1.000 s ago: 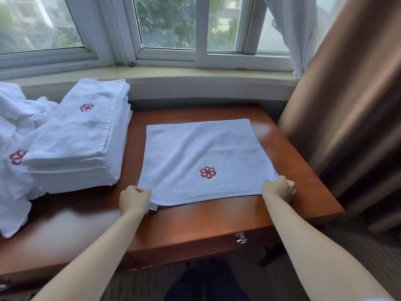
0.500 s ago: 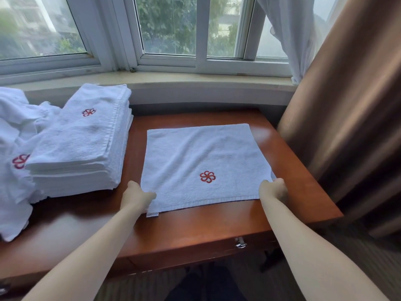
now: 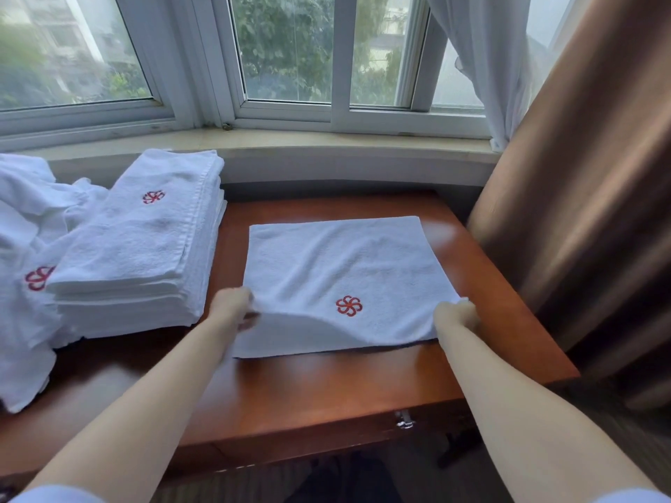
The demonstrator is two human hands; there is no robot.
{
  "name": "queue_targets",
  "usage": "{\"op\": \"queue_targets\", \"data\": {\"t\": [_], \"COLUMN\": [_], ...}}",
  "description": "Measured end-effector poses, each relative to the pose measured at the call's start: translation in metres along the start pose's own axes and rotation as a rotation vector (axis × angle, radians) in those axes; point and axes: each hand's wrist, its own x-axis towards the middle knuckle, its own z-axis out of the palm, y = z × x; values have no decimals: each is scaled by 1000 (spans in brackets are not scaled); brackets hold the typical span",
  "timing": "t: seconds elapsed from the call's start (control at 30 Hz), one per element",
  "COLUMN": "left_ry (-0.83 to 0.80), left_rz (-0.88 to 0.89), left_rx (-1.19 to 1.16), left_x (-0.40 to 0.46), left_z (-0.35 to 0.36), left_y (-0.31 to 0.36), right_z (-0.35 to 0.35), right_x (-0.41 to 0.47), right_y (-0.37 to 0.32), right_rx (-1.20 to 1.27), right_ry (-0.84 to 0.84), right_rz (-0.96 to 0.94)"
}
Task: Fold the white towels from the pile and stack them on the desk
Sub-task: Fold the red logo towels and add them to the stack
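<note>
Terrycloth, soft and light, is what the person is working with: a white towel [image 3: 337, 270] with a red flower emblem lies on the table [image 3: 326, 386], its near edge raised off the wood. The left hand [image 3: 232, 306] pinches the near left corner and the right hand [image 3: 455, 315] grips the near right corner, each curled round the cloth. The lifted edge sags between them, so I'd judge it limp, with no stiffness to hold a crease; the corners are the sensible place to hold. A folded stack [image 3: 141, 248] sits just beside it to the left, and the loose pile [image 3: 25, 226] lies further left, at the table's edge.
</note>
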Motion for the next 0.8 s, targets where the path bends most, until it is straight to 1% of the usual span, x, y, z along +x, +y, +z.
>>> {"op": "queue_targets", "data": {"t": [0.03, 0.07, 0.1, 0.13, 0.17, 0.23, 0.27, 0.3, 0.43, 0.53, 0.63, 0.73, 0.8], "left_ry": [55, 126, 194, 249, 287, 281, 263, 251, 203, 168, 196, 216, 199], "left_rz": [106, 212, 287, 319, 314, 244, 224, 235, 302, 266, 259, 279, 319], "left_rx": [-181, -292, -313, -261, -142, 191, 300, 351, 437, 455, 464, 436, 338], "left_x": [1, -1, -5, -11, -14, -21, -24, -26, -25, -18, -13, -10, -12], "left_z": [2, 3, 3, 2, 0, -7, -11, -15, -19, -22, -21, -19, -18], "left_y": [10, 16, 16, 9, -6, -46, -63, -75, -77, -75, -79, -85, -85], "right_z": [0, -1, -1, -2, -3, -2, -2, -2, -6, -7, -6, -7, -8], "right_x": [2, 4, 5, 6, 6, 6, 5, 4, 5, 4, 3, 9, 13], "right_y": [-9, -17, -20, -17, -10, 17, 30, 39, 41, 43, 47, 48, 48], "right_rx": [106, 186, 228, 240, 223, 136, 98, 79, 108, 116, 118, 110, 124], "right_ry": [11, 28, 45, 50, 48, 26, 12, 5, 21, 20, 30, 44, 52], "right_rz": [-95, -188, -246, -259, -240, -147, -108, -83, -47, -55, -98, -123, -139]}}
